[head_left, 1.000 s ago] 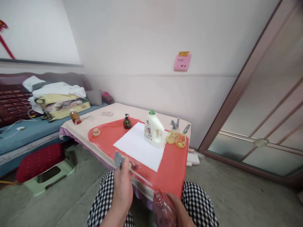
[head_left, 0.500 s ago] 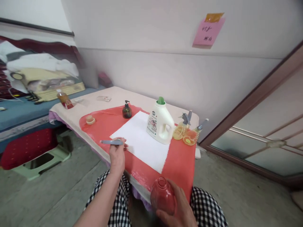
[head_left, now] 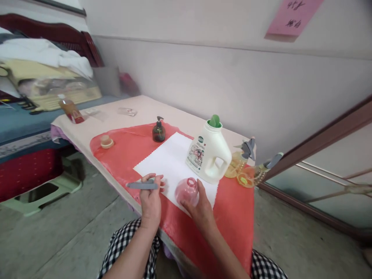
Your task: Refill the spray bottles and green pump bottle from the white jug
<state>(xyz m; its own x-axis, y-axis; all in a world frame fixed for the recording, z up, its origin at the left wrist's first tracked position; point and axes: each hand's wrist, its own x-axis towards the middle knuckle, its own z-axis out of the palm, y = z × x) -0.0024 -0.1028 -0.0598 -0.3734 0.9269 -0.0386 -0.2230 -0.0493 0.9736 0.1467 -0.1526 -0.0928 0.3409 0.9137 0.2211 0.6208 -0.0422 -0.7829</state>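
Note:
My left hand (head_left: pixel 150 199) grips a long grey piece (head_left: pixel 142 186), which resembles the grey heads on the spray bottles at the right. It is above the front edge of the white sheet (head_left: pixel 174 155). My right hand (head_left: pixel 202 207) is wrapped around a clear, pinkish round bottle (head_left: pixel 186 192) with an uncapped neck. The bottle is over the front part of the sheet; I cannot tell whether it touches it. Just behind it stands a large pale detergent jug (head_left: pixel 207 155) with something green (head_left: pixel 215 121) in its open mouth.
Two yellowish spray bottles with grey heads (head_left: pixel 236 162) are right of the jug. A dark pump bottle (head_left: pixel 159 131) stands behind the sheet, and a beige cap (head_left: pixel 106 141) lies left on the red cover (head_left: pixel 124 149). A drink bottle (head_left: pixel 70 109) is at the table's far left.
My right hand has brought the pinkish bottle up and forward from the table's near edge to over the sheet. My left hand still holds the grey piece. The view has shifted.

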